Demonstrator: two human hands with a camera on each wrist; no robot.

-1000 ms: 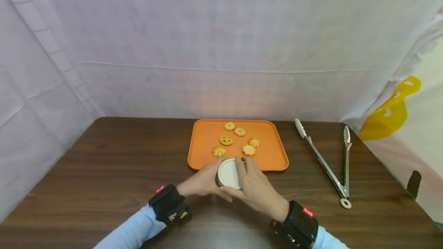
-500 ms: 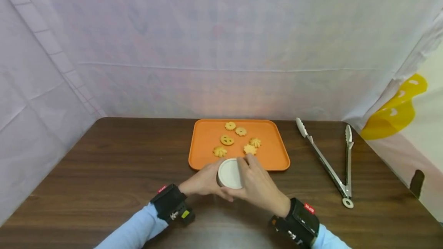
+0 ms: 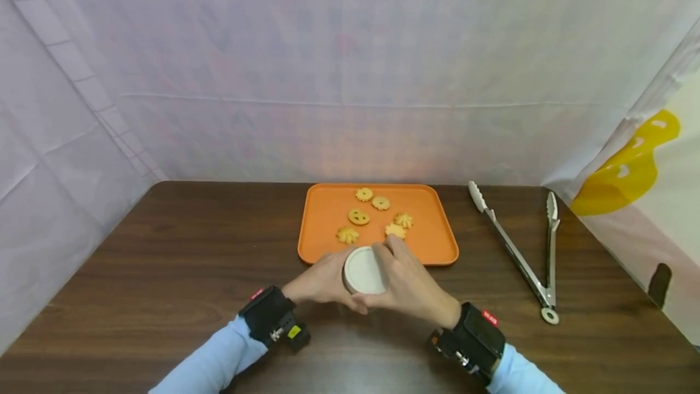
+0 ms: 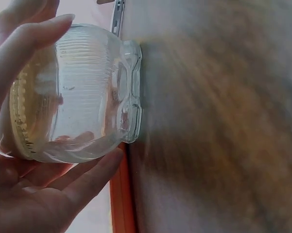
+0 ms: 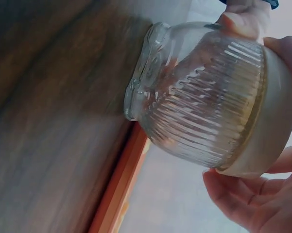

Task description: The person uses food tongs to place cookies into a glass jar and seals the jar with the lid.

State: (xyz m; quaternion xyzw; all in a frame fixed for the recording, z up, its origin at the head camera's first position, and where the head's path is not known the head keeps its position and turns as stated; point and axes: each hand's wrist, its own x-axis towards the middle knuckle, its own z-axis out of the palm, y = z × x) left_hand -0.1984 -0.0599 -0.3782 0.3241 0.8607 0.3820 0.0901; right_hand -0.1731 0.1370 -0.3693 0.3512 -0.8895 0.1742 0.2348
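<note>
Clear ribbed glass forms the one squat, round jar (image 5: 194, 114), which stands upright on the dark brown wood-grain table (image 3: 208, 260), one round white lid (image 3: 363, 271) seated on it. The person's left hand (image 3: 324, 279) is wrapped round the glass, while the right hand (image 3: 411, 286) is clamped on the lid by its edge. Turning the lid seems the step in hand — whether to loosen or tighten, I cannot tell. The next move probably calls for a steady left hold while the right twists. Just beyond the jar lies one orange rectangular tray (image 3: 322, 214) with rounded corners, bearing six small golden biscuits (image 3: 358, 217) of mixed shapes. One pair of splayed silver metal tongs (image 3: 518, 256) lies farther right — well apart from the jar.
</note>
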